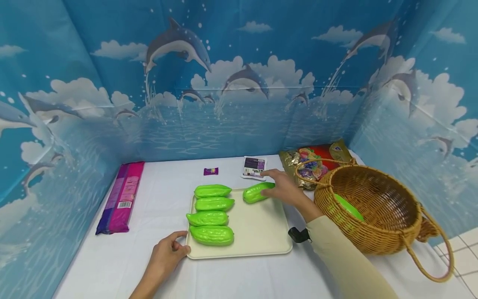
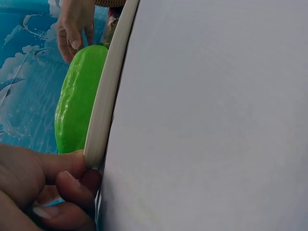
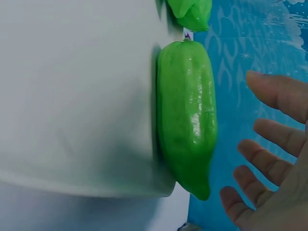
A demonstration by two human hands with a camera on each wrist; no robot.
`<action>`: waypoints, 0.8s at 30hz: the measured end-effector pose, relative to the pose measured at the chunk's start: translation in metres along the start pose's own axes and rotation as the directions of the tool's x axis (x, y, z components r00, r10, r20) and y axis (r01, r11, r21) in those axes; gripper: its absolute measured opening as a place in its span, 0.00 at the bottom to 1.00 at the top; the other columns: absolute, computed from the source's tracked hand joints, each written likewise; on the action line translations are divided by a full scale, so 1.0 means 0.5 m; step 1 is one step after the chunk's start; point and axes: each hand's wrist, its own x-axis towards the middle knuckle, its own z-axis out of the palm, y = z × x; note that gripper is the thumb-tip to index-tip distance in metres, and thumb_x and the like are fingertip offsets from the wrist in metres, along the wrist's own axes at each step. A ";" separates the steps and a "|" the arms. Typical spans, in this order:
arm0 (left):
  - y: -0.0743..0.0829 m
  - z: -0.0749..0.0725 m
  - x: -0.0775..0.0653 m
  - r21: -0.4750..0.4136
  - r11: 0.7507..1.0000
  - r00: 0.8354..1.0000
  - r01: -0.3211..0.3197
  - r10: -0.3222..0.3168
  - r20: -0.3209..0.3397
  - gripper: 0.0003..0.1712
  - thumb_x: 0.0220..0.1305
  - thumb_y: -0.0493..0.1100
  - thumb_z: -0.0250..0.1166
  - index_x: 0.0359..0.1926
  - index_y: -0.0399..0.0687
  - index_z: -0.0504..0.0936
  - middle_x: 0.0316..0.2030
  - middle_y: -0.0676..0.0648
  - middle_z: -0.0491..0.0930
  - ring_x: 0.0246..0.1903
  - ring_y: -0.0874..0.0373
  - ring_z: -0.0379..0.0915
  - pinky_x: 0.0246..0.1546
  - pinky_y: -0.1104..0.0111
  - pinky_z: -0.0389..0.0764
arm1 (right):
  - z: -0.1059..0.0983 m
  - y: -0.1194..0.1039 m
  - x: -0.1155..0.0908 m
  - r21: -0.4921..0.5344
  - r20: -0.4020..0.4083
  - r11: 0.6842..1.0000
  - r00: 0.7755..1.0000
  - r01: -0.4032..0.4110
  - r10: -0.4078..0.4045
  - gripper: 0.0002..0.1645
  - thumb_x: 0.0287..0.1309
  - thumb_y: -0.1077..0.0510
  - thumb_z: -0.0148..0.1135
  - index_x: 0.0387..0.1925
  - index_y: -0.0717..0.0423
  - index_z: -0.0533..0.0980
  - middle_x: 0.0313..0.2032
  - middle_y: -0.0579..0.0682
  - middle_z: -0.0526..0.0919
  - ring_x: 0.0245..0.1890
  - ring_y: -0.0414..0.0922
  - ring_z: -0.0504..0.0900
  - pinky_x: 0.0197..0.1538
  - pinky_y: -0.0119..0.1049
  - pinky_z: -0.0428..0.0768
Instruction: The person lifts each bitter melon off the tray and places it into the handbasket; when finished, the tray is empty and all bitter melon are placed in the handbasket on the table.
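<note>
My left hand (image 1: 167, 256) pinches the near left corner of a cream tray (image 1: 261, 232); in the left wrist view its thumb and fingers grip the tray's rim (image 2: 102, 110). Several glossy green gourds (image 1: 211, 235) lie stacked in a column along the tray's left side. Another green gourd (image 1: 254, 193) lies by itself at the back right of the tray. Over that one reaches my right hand (image 1: 282, 187). Seen from the right wrist, its fingers are spread and apart from the green gourd (image 3: 186, 110), holding nothing.
On the right a wicker basket (image 1: 373, 245) stands tilted, a green piece (image 1: 349, 207) inside it. Behind the basket is a red and gold bag (image 1: 325, 153). A white packet (image 1: 254, 167) and a small purple packet (image 1: 210, 171) lie behind the tray, a long pink-purple package (image 1: 121, 197) at left.
</note>
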 end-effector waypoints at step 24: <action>0.004 -0.002 0.001 0.015 1.000 1.000 0.015 -0.015 0.002 0.26 0.59 0.37 0.73 0.60 0.40 0.82 0.26 0.52 0.75 0.23 0.60 0.67 0.23 0.70 0.68 | 0.022 0.052 0.058 -0.055 0.239 0.998 0.971 -0.014 0.026 0.36 0.53 0.57 0.76 0.65 0.55 0.77 0.65 0.60 0.74 0.62 0.59 0.67 0.63 0.56 0.66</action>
